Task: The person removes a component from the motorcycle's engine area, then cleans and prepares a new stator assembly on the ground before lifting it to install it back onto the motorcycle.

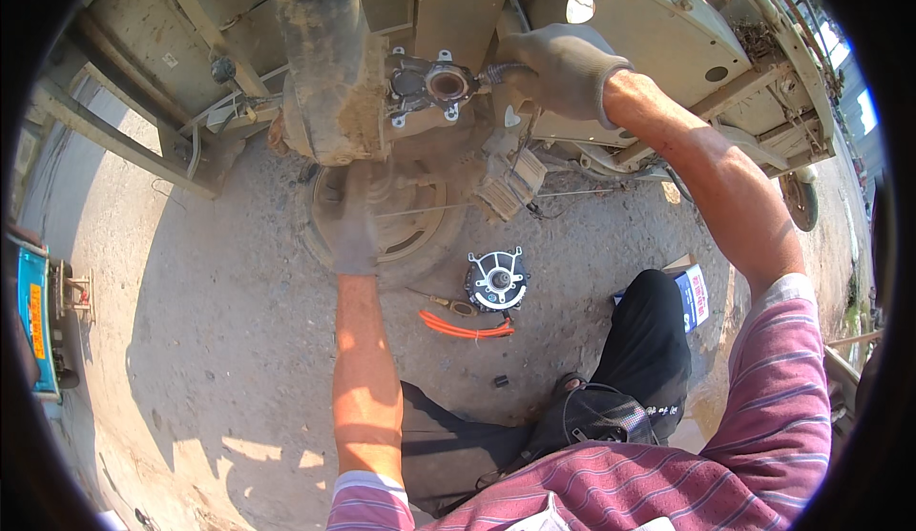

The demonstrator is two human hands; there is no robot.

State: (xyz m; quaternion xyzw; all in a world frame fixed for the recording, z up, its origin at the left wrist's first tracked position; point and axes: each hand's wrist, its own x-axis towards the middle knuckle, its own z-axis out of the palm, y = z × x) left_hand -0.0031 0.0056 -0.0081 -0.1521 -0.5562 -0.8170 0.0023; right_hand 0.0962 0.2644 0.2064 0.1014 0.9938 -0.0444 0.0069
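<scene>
My right hand (565, 71), in a grey glove, is closed beside the round opening of a dark metal housing (412, 87) on the axle. A ribbed dark piece (494, 74) shows between its fingers and the housing; whether the fingers grip it is unclear. My left hand (356, 235), also gloved, is smeared by motion in front of a dusty wheel (420, 230), below the thick axle tube (329, 63). Its fingers cannot be made out. On the ground below lies a round black-and-silver motor (497, 281), with orange cables (463, 327) beside it.
A finned metal block (510, 186) hangs by cables right of the wheel. A tan-handled tool (455, 306) and a small black piece (501, 380) lie on the ground. Beside my knee is a blue-and-white box (695, 297). Vehicle frame beams (124, 145) span the upper left.
</scene>
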